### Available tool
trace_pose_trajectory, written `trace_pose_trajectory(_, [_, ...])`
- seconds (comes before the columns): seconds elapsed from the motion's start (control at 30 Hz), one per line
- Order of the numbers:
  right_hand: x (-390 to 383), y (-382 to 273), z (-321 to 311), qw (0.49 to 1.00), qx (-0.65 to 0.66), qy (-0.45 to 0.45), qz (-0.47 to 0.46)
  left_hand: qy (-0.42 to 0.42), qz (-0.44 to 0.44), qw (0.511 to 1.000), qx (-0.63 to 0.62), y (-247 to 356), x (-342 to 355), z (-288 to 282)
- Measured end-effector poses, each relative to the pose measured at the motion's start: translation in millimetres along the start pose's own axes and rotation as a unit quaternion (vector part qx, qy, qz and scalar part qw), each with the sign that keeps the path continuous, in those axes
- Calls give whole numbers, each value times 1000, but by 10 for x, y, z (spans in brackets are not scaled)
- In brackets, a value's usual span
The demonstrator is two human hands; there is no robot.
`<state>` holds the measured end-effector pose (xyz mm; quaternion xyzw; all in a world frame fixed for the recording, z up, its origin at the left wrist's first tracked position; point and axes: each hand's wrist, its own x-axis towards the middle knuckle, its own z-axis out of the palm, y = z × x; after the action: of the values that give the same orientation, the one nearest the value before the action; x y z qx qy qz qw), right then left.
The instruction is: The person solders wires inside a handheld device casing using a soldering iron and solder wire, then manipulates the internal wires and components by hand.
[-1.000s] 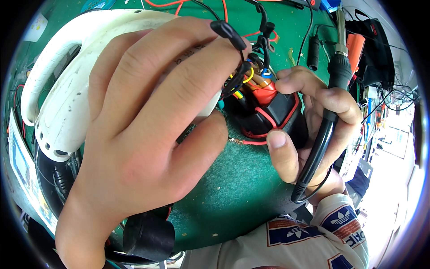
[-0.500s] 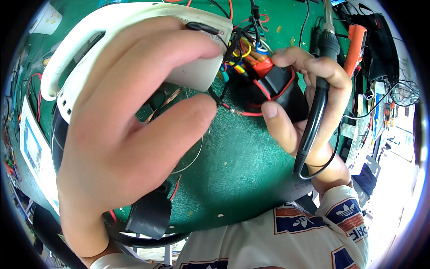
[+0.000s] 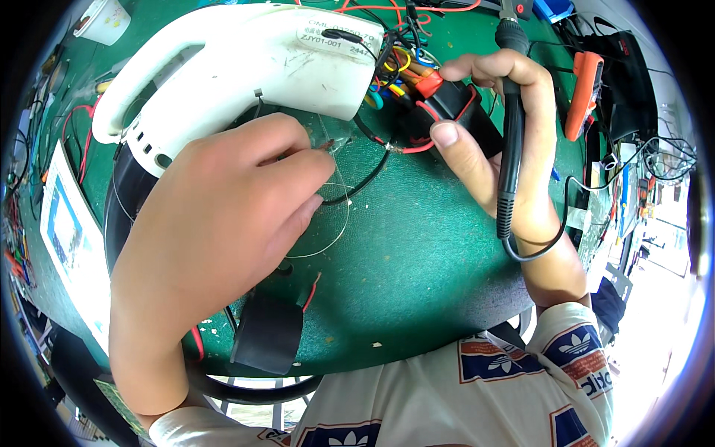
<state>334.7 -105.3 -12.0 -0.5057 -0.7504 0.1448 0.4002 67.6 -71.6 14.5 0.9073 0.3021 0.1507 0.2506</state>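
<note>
The left hand [image 3: 216,223] fills the middle left of the frame, fingers curled with thumb and forefinger pinched on a thin strand of solder wire [image 3: 339,216] that loops over the green mat [image 3: 417,253]. The right hand [image 3: 506,156], at upper right, is closed around two things at once: a black soldering iron [image 3: 509,141] held upright along the palm, its cord trailing down, and a black connector block [image 3: 454,112] pressed between thumb and forefinger. A red lead [image 3: 414,148] with a bare end pokes out just under the thumb, close to a black lead [image 3: 369,175]. The white plastic housing [image 3: 246,63] lies across the upper left, touching the bundle of coloured wires [image 3: 398,67] at its open end.

The risk, as I judge it, lies in the crowded right grip: the hot iron sits very near the fingers and the wire insulation, so a slip could burn skin or melt a sleeve. The bare ends of the leads could also touch and bridge.
</note>
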Motion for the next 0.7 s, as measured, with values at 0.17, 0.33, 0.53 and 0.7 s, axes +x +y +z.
trace_pose_trajectory(0.17, [125,30,-8,999,-37,-10,-28,17,-5,1000,16,-20,-24,64])
trace_pose_trajectory(0.33, [202,69,40,999,-15,1,-33,20,-2,997,76,-30,-14,113])
trace_pose_trajectory(0.53, [242,122,30,998,58,19,9,69,-24,997,-19,-11,3,20])
trace_pose_trajectory(0.7, [255,201,-87,995,-4,72,-72,108,-133,962,-213,61,11,-54])
